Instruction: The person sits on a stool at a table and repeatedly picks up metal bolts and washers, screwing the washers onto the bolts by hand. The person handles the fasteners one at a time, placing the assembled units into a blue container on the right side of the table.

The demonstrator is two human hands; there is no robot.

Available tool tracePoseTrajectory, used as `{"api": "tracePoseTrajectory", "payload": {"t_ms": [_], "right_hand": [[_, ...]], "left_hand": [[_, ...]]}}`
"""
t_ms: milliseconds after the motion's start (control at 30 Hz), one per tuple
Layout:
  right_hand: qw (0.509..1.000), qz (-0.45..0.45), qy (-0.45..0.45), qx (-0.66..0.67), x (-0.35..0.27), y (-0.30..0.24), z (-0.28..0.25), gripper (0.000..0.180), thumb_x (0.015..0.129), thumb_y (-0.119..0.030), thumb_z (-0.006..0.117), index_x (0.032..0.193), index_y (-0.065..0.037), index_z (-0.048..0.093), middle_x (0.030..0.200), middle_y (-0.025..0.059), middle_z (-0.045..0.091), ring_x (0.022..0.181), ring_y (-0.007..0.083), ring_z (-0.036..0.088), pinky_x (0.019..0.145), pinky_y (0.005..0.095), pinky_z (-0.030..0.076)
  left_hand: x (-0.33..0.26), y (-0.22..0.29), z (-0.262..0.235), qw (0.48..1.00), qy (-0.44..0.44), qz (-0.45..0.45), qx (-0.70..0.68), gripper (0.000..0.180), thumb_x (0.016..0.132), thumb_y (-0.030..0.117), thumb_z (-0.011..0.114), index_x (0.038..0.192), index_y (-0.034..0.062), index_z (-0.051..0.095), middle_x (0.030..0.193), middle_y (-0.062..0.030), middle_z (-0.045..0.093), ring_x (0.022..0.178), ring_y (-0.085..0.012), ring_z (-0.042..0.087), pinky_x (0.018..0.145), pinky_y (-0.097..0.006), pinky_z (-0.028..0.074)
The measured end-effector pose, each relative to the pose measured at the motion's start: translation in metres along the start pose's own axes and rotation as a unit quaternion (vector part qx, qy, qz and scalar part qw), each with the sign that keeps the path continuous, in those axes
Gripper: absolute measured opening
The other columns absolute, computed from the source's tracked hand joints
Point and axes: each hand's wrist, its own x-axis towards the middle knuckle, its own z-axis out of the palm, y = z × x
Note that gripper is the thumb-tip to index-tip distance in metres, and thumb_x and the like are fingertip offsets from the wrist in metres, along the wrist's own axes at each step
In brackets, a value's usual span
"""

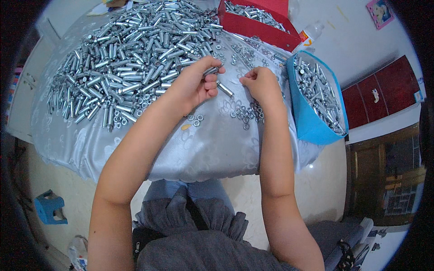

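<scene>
My left hand [196,86] is closed around a shiny metal expansion bolt [210,71], whose end shows between thumb and forefinger. Just below those fingers another bolt [225,89] slants across the silvery tablecloth. To the right, my right hand [262,86] is closed in a pinch, its thumb and fingertips together; whatever they hold is too small or hidden to name. Under my right wrist lies a cluster of hex nuts [246,114]. A few more nuts [195,120] rest beside my left wrist. A large heap of expansion bolts [135,58] spreads to the left and behind.
A blue fabric bin [312,131] full of bolts stands at the table's right edge. Behind it are a red box [262,28] with more bolts and a clear plastic bottle [312,32]. Loose nuts and washers [242,54] lie beyond my hands. A blue stool [49,207] stands on the floor.
</scene>
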Motion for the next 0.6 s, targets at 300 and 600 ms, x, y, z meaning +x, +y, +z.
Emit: {"api": "tracePoseTrajectory", "payload": {"t_ms": [300,600], "right_hand": [[0.914,-0.177,-0.042,0.363,-0.009,-0.03,-0.007,0.017,0.076,-0.011,0.063,0.088,0.002,0.061,0.079,0.0077,0.063,0.072,0.0116,0.059,0.064,0.0225,0.047],[0.865,-0.205,-0.09,0.448,-0.01,-0.032,0.001,0.018,0.077,-0.008,0.062,0.091,0.003,0.06,0.082,0.0086,0.063,0.076,0.0119,0.059,0.069,0.0219,0.046]], "left_hand": [[-0.005,-0.005,0.008,0.989,0.07,0.074,0.106,0.019,0.079,0.023,0.053,0.076,0.0049,0.051,0.054,0.0059,0.029,0.046,-0.0056,0.028,0.044,-0.021,0.026],[-0.006,-0.004,0.009,0.978,0.087,0.114,0.153,0.019,0.079,0.027,0.054,0.072,0.0094,0.05,0.055,0.0058,0.032,0.045,-0.0056,0.029,0.043,-0.022,0.025]]}}
